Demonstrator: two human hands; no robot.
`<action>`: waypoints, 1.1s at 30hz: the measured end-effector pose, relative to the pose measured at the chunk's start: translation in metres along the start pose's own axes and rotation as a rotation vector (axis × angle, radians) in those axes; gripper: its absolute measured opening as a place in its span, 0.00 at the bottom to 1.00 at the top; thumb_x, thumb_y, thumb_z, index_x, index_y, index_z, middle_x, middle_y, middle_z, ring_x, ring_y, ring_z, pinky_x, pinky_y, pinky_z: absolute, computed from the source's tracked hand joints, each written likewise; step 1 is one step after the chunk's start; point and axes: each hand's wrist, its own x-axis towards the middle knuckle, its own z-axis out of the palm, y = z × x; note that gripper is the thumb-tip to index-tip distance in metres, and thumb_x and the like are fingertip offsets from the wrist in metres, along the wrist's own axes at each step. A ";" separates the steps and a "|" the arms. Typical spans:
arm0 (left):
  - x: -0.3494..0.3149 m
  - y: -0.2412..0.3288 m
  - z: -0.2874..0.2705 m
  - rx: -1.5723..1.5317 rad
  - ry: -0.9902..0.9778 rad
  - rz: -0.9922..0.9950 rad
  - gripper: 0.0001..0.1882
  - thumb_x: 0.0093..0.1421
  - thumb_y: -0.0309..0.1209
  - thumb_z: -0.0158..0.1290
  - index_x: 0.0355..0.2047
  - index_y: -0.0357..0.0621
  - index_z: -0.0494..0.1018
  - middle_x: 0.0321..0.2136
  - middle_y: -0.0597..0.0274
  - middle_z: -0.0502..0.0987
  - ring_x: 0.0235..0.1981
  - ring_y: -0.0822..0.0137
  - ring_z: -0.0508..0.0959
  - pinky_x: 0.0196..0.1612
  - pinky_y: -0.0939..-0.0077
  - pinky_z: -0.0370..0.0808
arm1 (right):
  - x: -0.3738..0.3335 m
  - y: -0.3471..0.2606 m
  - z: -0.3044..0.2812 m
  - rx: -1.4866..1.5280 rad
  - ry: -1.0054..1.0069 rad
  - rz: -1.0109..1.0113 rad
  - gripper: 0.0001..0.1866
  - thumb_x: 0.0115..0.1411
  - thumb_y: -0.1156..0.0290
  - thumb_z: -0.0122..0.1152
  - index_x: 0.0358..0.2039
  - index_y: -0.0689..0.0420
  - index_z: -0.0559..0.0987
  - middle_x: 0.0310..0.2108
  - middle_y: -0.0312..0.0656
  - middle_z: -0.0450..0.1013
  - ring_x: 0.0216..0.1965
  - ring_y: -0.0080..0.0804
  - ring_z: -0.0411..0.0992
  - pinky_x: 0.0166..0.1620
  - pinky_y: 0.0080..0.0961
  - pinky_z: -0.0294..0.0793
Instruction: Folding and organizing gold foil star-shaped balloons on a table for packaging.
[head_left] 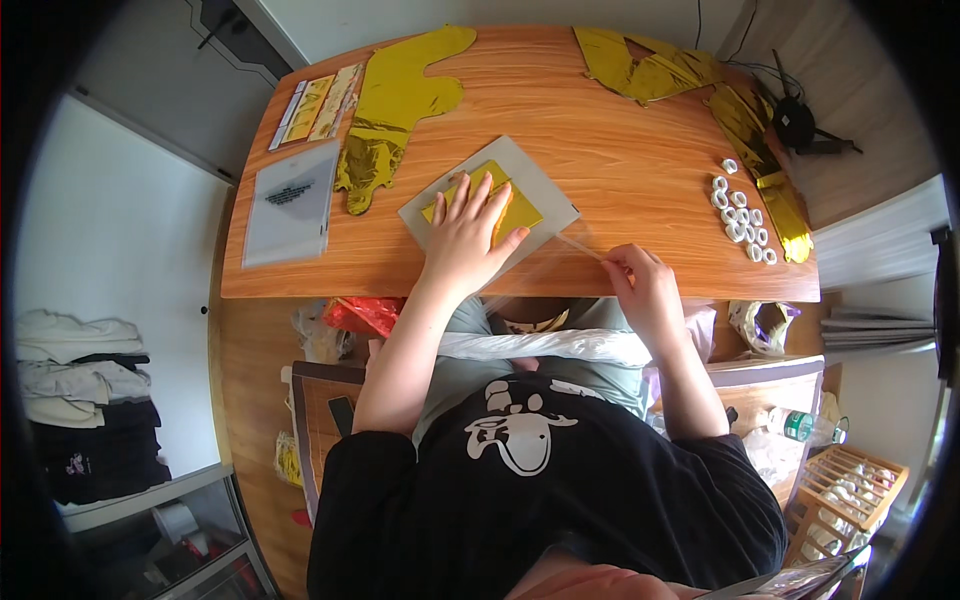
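My left hand [465, 238] lies flat with its fingers spread, pressing on a folded piece of gold foil [527, 211]. Under the foil is a pale grey square sheet [520, 157], turned cornerwise near the table's front edge. My right hand [645, 285] is at the table edge to the right, its thumb and fingers pinched on a thin clear plastic strip [580, 246]. That strip runs from the sheet's right corner to my fingertips. Clear film also seems to hang below the sheet, but its outline is hard to make out.
Large gold foil balloons [415, 80] lie flat at the back left, with more gold foil [640, 75] at the back right. White tape rolls [740, 215] cluster on the right. A stack of clear bags [290, 215] and printed cards [310, 108] sit left. A black stand [795, 120] is at the far right.
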 end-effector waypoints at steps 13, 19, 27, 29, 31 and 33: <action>-0.005 0.002 0.000 -0.040 -0.042 0.080 0.38 0.69 0.63 0.43 0.71 0.57 0.62 0.73 0.54 0.58 0.75 0.48 0.52 0.74 0.38 0.46 | 0.013 -0.012 0.017 -0.060 0.140 -0.107 0.05 0.61 0.78 0.64 0.38 0.62 0.80 0.35 0.49 0.79 0.37 0.45 0.79 0.41 0.35 0.78; -0.007 0.002 -0.003 -0.035 -0.013 0.100 0.42 0.63 0.64 0.51 0.71 0.56 0.63 0.73 0.55 0.57 0.75 0.49 0.52 0.74 0.38 0.46 | -0.003 -0.016 -0.007 0.045 -0.090 0.005 0.06 0.60 0.76 0.66 0.38 0.62 0.81 0.35 0.49 0.79 0.37 0.45 0.79 0.42 0.34 0.78; -0.004 0.001 -0.001 -0.019 -0.046 0.089 0.38 0.67 0.62 0.47 0.71 0.56 0.62 0.74 0.55 0.56 0.75 0.49 0.51 0.74 0.37 0.46 | -0.002 -0.004 0.016 0.029 0.078 0.044 0.06 0.59 0.77 0.67 0.36 0.62 0.81 0.34 0.48 0.79 0.36 0.45 0.79 0.42 0.35 0.78; -0.005 0.002 -0.002 -0.010 -0.041 0.095 0.38 0.67 0.61 0.47 0.71 0.56 0.62 0.74 0.55 0.56 0.75 0.48 0.51 0.74 0.37 0.46 | 0.002 -0.006 0.023 -0.047 0.162 -0.056 0.05 0.58 0.77 0.68 0.35 0.61 0.81 0.33 0.47 0.79 0.35 0.44 0.78 0.42 0.36 0.78; -0.006 0.004 -0.003 -0.001 -0.034 0.101 0.38 0.67 0.61 0.47 0.71 0.55 0.62 0.73 0.55 0.56 0.75 0.48 0.51 0.73 0.37 0.46 | 0.008 -0.011 0.029 -0.125 0.247 -0.157 0.05 0.57 0.77 0.68 0.34 0.60 0.81 0.32 0.45 0.79 0.34 0.44 0.77 0.42 0.37 0.77; -0.007 0.005 -0.004 0.000 -0.047 0.116 0.37 0.68 0.59 0.47 0.71 0.54 0.62 0.73 0.54 0.56 0.75 0.48 0.51 0.73 0.36 0.46 | 0.014 -0.017 0.034 -0.219 0.292 -0.266 0.05 0.56 0.74 0.70 0.32 0.56 0.81 0.30 0.41 0.79 0.33 0.41 0.76 0.40 0.36 0.76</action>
